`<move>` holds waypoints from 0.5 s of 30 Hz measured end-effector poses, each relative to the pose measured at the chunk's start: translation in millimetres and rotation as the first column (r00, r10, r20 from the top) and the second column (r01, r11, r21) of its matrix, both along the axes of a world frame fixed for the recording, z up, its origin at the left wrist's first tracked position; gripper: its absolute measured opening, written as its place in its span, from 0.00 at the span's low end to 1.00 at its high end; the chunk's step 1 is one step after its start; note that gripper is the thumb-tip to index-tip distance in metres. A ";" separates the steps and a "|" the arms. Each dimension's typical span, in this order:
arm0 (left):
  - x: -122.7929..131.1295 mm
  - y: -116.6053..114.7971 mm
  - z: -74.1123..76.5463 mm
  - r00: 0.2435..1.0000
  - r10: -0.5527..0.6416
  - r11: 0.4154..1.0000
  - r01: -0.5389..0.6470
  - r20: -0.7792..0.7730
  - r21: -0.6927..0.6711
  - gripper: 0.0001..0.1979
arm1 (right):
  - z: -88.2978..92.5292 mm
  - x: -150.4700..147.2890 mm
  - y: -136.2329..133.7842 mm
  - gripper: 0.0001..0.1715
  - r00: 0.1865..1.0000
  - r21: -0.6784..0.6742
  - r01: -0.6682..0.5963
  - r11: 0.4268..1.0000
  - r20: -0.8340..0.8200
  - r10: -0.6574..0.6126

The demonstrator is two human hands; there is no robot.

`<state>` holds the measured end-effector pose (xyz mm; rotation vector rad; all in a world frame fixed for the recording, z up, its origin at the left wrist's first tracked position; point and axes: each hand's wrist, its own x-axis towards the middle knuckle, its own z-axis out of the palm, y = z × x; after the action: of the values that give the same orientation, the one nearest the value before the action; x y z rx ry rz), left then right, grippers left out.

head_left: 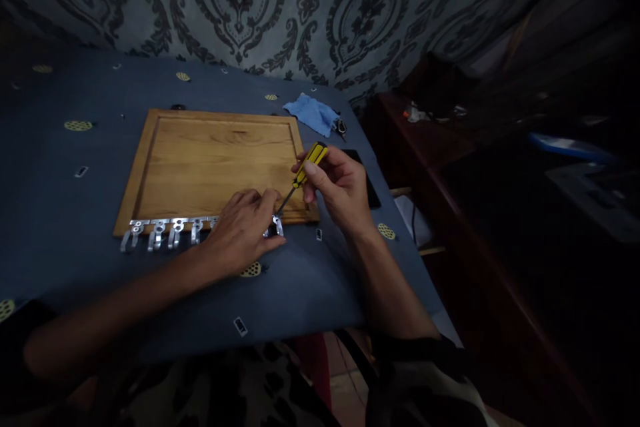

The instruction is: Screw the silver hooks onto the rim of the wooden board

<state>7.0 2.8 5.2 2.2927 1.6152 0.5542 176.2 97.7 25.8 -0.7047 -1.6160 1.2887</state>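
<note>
My right hand is closed around the yellow and black handle of a screwdriver. The screwdriver tilts down to the left, its tip at the right end of a metal hook rail. Several silver hooks hang from this rail, which lies along the near edge of a framed wooden board. My left hand presses on the rail's right part, its thumb and fingers around the last hook beside the screwdriver tip. The hand hides the rail's middle hooks. Whether a screw sits under the tip I cannot make out.
A blue cloth lies beyond the board's right corner, with a small dark metal object by it. A black flat object is partly behind my right hand. Patterned curtain backs the blue tablecloth; dark red furniture stands right.
</note>
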 end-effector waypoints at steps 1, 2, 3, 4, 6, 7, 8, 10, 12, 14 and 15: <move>-0.2 -0.2 -0.5 1.000 -0.002 1.000 0.002 0.002 0.002 0.27 | -0.9 -0.7 -0.2 0.22 1.000 0.003 0.022 1.000 -0.011 -0.021; -0.4 -0.4 -1.1 1.000 -0.001 1.000 0.001 0.004 0.005 0.27 | -1.7 -1.4 -0.4 0.22 0.999 0.002 0.039 0.999 -0.021 -0.039; -0.5 -0.5 -1.8 1.000 0.000 1.000 0.000 0.007 0.009 0.27 | -2.6 -1.9 -0.5 0.23 0.998 -0.004 0.050 0.999 -0.026 -0.051; -0.7 -0.6 -2.4 1.000 0.003 1.000 -0.004 0.009 0.014 0.27 | -3.4 -2.2 -0.4 0.24 0.998 -0.013 0.054 0.998 -0.028 -0.055; -1.1 -0.6 -3.5 1.000 0.012 1.000 -0.012 0.011 0.020 0.27 | -4.4 -1.9 0.0 0.25 0.999 -0.035 0.045 0.998 -0.024 -0.046; -1.2 -0.6 -3.8 1.000 0.013 1.000 -0.013 0.013 0.021 0.28 | -4.5 -1.3 0.3 0.25 0.999 -0.042 0.035 0.998 -0.022 -0.036; -1.2 -0.5 -3.9 1.000 0.011 1.000 -0.011 0.015 0.020 0.27 | -4.3 -0.6 0.8 0.25 1.000 -0.046 0.021 0.999 -0.021 -0.022; -1.1 -0.2 -3.3 1.000 0.006 1.000 -0.006 0.020 0.011 0.27 | -3.5 1.2 1.8 0.24 1.000 -0.046 -0.015 0.999 -0.017 0.015; -0.7 0.0 -1.9 1.000 0.006 1.000 -0.006 0.021 -0.008 0.27 | -2.5 2.9 2.6 0.24 0.999 -0.045 -0.050 0.998 -0.004 0.050; -0.3 0.1 -0.3 1.000 0.016 0.999 -0.016 0.014 -0.032 0.27 | -2.2 3.6 3.0 0.24 0.998 -0.044 -0.062 0.997 0.013 0.062; -0.1 0.2 0.2 1.000 0.018 0.999 -0.018 0.011 -0.040 0.27 | -2.4 3.4 2.9 0.24 0.998 -0.043 -0.054 0.998 0.020 0.055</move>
<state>6.9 3.0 5.3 2.2451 1.6282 0.5337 179.6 100.6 23.4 -0.7065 -1.6385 1.3621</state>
